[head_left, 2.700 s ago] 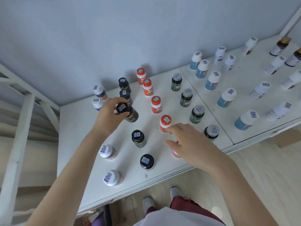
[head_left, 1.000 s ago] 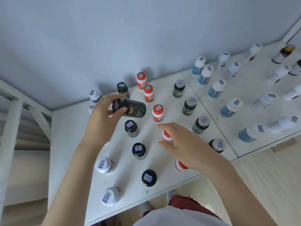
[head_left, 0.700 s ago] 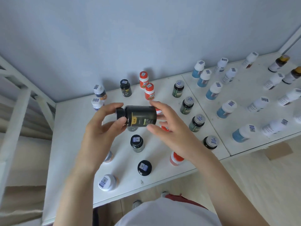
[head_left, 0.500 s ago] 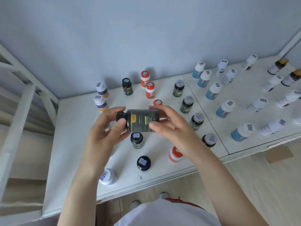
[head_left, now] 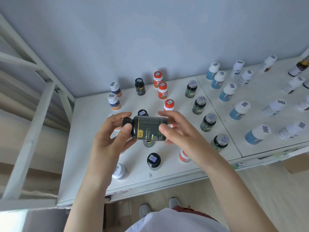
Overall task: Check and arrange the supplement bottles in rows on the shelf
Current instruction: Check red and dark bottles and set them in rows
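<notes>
Both hands hold a black bottle [head_left: 148, 127] with a yellow-printed label sideways above the white shelf [head_left: 87, 141]. My left hand [head_left: 111, 139] grips its cap end and my right hand [head_left: 179, 131] grips its base end. Under it stand more black-capped bottles [head_left: 153, 161], partly hidden by the held one. Orange-capped bottles [head_left: 162, 90] form a row to the right, the nearest [head_left: 184, 156] half behind my right wrist. A row of grey-capped dark green bottles [head_left: 199, 104] follows, then blue bottles with white caps [head_left: 240, 110].
White-capped bottles with orange bases [head_left: 114, 102] stand at the back left, another [head_left: 119, 171] near the front edge. White bottles [head_left: 274, 107] fill the right panel. A white metal frame [head_left: 33, 131] rises at the left. The wall is close behind the shelf.
My left hand lifted the black bottle off the shelf and tipped it sideways. My right hand left the orange-capped bottles and took hold of its base end.
</notes>
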